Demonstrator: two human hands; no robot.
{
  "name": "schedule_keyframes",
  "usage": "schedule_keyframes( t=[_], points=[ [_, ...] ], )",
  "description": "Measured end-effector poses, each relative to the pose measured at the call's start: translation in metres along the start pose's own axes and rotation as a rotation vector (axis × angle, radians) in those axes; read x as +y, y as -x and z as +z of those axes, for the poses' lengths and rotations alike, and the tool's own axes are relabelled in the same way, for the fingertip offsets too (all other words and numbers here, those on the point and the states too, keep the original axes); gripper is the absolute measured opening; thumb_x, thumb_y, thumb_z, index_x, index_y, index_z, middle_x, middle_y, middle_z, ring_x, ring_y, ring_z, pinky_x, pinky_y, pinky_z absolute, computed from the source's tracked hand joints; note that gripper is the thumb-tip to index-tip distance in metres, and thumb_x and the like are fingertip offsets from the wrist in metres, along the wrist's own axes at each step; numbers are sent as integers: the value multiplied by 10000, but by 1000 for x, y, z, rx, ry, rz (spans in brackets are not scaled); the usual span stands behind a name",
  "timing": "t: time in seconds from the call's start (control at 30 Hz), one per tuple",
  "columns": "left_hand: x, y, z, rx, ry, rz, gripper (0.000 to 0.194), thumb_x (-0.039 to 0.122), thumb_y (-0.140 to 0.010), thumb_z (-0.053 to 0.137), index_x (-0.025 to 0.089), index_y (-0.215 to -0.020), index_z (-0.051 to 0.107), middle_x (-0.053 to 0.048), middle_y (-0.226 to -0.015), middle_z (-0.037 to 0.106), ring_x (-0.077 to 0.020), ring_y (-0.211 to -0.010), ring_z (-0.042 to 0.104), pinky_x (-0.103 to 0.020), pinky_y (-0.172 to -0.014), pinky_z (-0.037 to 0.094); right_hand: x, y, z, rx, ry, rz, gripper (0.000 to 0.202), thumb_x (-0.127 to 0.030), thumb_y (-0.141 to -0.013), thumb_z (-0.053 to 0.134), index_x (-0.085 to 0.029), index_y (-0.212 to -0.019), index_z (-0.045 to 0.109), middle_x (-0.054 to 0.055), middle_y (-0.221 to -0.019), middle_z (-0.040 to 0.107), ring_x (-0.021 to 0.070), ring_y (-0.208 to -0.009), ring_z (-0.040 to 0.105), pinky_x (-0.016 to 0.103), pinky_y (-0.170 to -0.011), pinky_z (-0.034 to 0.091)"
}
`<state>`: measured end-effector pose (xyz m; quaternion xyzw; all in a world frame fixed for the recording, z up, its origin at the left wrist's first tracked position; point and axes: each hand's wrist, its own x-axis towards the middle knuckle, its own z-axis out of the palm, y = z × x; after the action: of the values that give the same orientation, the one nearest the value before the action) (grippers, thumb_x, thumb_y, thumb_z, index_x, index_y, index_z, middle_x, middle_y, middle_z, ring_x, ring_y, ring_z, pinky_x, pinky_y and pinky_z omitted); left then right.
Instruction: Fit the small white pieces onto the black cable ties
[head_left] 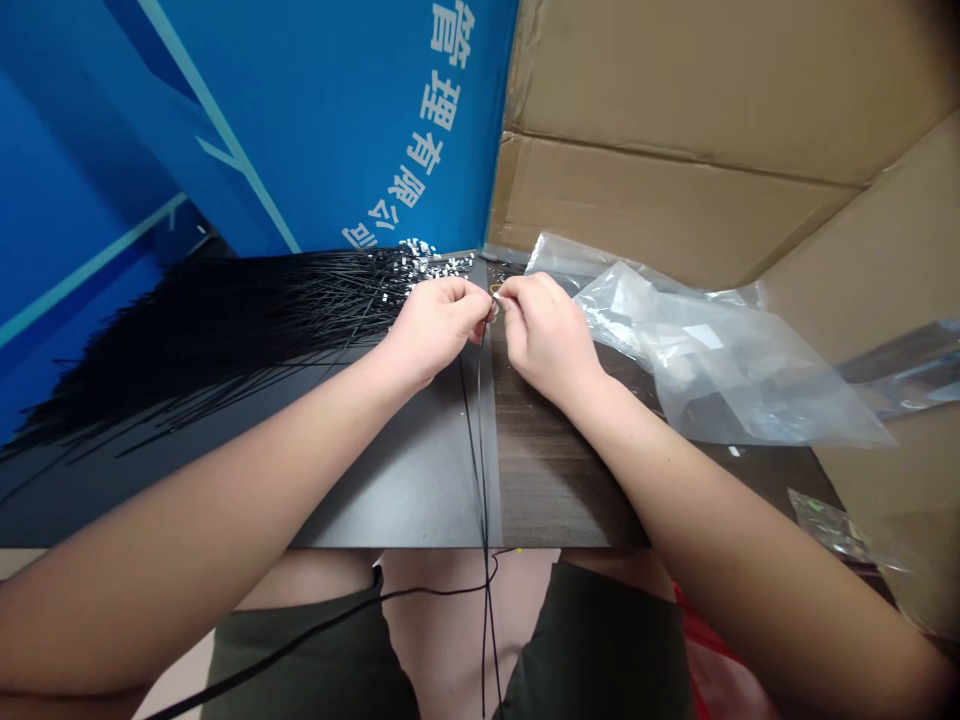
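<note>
My left hand [444, 322] and my right hand [549, 335] meet above the table, fingertips almost touching. Closed in a pinch, the left holds the end of a thin black cord [482, 450], whose strands hang over the table's front edge between my legs. The right thumb and forefinger are pinched on a small shiny piece [496, 296] at that cord end; its exact kind is too small to make out. Just left of my hands lies a large bundle of black cords [247, 300], with small silvery-white ends [431, 262] gathered toward the middle.
A dark grey sheet [390, 470] covers the table's left part; dark wood [562, 470] shows at right. Clear plastic bags [697, 350] lie beyond my right arm, a small bag [832, 525] at the right edge. A blue printed panel [315, 120] and cardboard [675, 90] stand behind.
</note>
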<state>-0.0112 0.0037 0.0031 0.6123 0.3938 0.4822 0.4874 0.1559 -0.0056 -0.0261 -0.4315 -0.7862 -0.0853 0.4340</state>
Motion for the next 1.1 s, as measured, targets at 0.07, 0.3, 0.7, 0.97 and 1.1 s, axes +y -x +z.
schedule_keyframes(
  t=[0.07,0.3,0.7,0.97,1.1],
  points=[
    [1,0,0,-5,10,-13,130,162,-746,630,175,-620,660,-20,-625,628,-118,-590,554,-262,-598,461,1,0,0,10,0,-1,179,-162,-1019,429,-225,-1022,597,119,-978,677,279,-943,616,431,-842,511],
    [2,0,1,-22,29,-29,147,162,-758,634,175,-613,657,-22,-622,627,-115,-586,557,-265,-601,482,0,0,-2,17,7,-4,168,-145,-1007,438,-214,-1016,591,123,-971,670,278,-941,621,423,-837,510],
    [2,1,2,-25,45,-27,161,187,-790,662,171,-630,656,-24,-635,625,-115,-595,563,-266,-603,480,1,0,-2,9,20,-9,178,-142,-1009,438,-218,-1026,598,119,-984,668,277,-952,615,422,-853,508],
    [3,2,3,-8,107,-54,137,179,-778,669,169,-642,655,-7,-621,607,-111,-586,566,-252,-588,485,3,0,-1,11,37,-35,171,-123,-1001,447,-205,-1037,592,123,-983,671,282,-948,615,420,-849,503],
    [5,3,4,-19,129,-72,137,189,-781,679,171,-646,658,-3,-624,601,-114,-591,574,-255,-595,496,3,0,-1,17,50,-39,168,-118,-1000,452,-214,-1028,587,115,-976,667,277,-939,614,412,-837,504]
  ],
)
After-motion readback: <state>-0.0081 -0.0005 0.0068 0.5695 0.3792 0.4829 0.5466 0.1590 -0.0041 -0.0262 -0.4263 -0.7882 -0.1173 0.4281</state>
